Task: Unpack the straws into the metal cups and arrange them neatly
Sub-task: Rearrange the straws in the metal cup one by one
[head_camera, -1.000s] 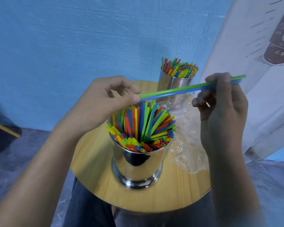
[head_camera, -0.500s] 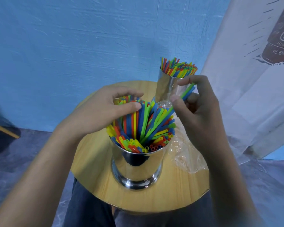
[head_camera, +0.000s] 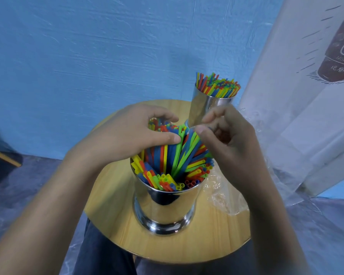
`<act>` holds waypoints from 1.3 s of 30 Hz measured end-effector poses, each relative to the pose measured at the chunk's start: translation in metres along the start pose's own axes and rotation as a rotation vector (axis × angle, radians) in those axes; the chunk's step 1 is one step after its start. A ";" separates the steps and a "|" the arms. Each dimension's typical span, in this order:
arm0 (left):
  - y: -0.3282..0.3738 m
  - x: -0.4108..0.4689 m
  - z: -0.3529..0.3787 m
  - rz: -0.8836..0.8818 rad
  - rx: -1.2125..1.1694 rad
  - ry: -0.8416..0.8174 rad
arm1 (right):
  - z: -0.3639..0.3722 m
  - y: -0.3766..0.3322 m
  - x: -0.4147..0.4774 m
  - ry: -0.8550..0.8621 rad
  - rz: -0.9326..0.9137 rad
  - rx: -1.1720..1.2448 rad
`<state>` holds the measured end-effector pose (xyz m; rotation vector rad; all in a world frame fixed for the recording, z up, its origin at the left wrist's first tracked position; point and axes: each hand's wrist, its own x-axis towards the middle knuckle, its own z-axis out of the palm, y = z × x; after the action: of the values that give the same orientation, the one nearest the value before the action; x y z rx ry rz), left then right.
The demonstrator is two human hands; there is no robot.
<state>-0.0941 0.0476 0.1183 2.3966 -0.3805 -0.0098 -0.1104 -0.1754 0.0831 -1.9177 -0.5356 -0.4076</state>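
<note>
A shiny metal cup (head_camera: 165, 205) stands near me on the round wooden table (head_camera: 111, 215), packed with coloured straws (head_camera: 167, 161) that lean in all directions. My left hand (head_camera: 131, 135) curls over the far left part of that bunch, thumb pressed against the straws. My right hand (head_camera: 232, 141) is at the bunch's upper right, thumb and forefinger pinching the top ends of a green and a blue straw that now slant down into the cup. A second metal cup (head_camera: 205, 108) at the table's far side holds its own upright straws (head_camera: 216, 86).
An empty clear plastic bag (head_camera: 222, 197) lies crumpled on the table to the right of the near cup. A white printed cloth (head_camera: 306, 96) hangs at the right, close to the table. Behind is a blue wall, and my lap shows below the table edge.
My right hand carried the green and blue straws from level above the cup down into the near cup. My left hand dropped from their other end onto the bunch.
</note>
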 end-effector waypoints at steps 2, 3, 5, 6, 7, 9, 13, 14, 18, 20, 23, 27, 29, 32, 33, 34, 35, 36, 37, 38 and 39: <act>0.004 0.002 0.001 -0.001 0.062 -0.009 | -0.002 0.002 0.001 -0.043 0.010 0.003; 0.006 0.003 0.002 -0.004 0.108 -0.009 | -0.003 0.001 0.002 -0.070 0.018 0.003; 0.009 0.005 0.002 -0.023 0.187 -0.020 | -0.005 0.000 0.002 -0.101 0.032 0.019; 0.011 0.005 0.003 -0.033 0.206 -0.034 | -0.007 0.000 0.003 -0.106 0.029 0.014; 0.012 0.006 0.003 -0.041 0.216 -0.051 | -0.009 0.000 0.004 -0.108 0.019 -0.001; 0.015 0.006 0.002 -0.050 0.220 -0.077 | -0.011 0.000 0.006 -0.107 0.003 -0.015; 0.016 0.006 0.003 -0.040 0.206 -0.067 | -0.008 0.006 0.006 -0.060 0.058 0.014; 0.016 0.006 0.003 -0.041 0.203 -0.065 | -0.007 0.008 0.005 -0.047 0.075 0.011; 0.014 0.004 0.004 -0.060 0.185 -0.059 | -0.004 0.013 0.006 -0.104 0.184 -0.044; 0.014 0.002 0.004 -0.075 0.184 -0.055 | -0.005 0.011 0.006 -0.209 0.208 -0.007; 0.015 -0.002 0.004 -0.102 0.215 -0.046 | -0.005 0.008 0.006 -0.246 0.201 0.033; 0.018 -0.006 0.006 -0.081 0.226 -0.040 | -0.004 0.006 0.004 -0.227 0.182 0.048; 0.019 -0.007 0.008 -0.062 0.216 -0.013 | -0.004 0.005 0.003 -0.228 0.173 0.053; 0.019 -0.007 0.012 -0.031 0.226 0.024 | -0.004 0.004 0.003 -0.218 0.158 0.063; 0.018 -0.007 0.013 -0.018 0.219 0.035 | -0.004 0.004 0.003 -0.208 0.148 0.062; 0.018 -0.007 0.013 -0.004 0.201 0.050 | -0.004 0.003 0.003 -0.194 0.141 0.065; 0.017 -0.007 0.013 0.009 0.177 0.065 | -0.004 0.003 0.003 -0.177 0.138 0.076; 0.016 -0.007 0.013 0.021 0.148 0.075 | -0.004 0.003 0.002 -0.160 0.136 0.092; 0.015 -0.007 0.013 0.034 0.117 0.081 | -0.003 0.002 0.002 -0.148 0.133 0.103; 0.014 -0.007 0.013 0.046 0.086 0.085 | -0.003 0.001 0.002 -0.142 0.127 0.107; 0.013 -0.007 0.013 0.057 0.058 0.089 | -0.002 0.001 0.002 -0.138 0.119 0.107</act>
<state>-0.1062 0.0320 0.1165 2.4325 -0.4121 0.1354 -0.1087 -0.1776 0.0842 -1.8720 -0.5199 -0.1676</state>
